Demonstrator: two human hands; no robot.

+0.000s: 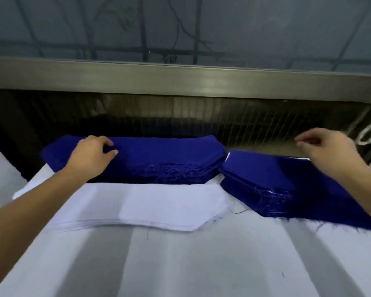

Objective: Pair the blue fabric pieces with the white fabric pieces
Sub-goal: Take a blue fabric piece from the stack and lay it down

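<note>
A thick stack of blue fabric pieces [163, 159] lies at the table's far edge, with frayed threads along its near side. My left hand [92, 154] rests on its left end, thumb and fingers pinched on the top blue piece. In front of it lies a flat stack of white fabric pieces [150, 204]. To the right sits a second blue stack [272, 181], with a sliver of white showing at its far edge. My right hand [328, 146] hovers over that stack's far right corner, fingers loosely curled and apart, holding nothing.
The fabric lies on a white table [201, 264]. Behind the table runs a metal bar [180, 78] above a dark slatted panel [201, 118]. Loose threads lie on the white surface near the stacks.
</note>
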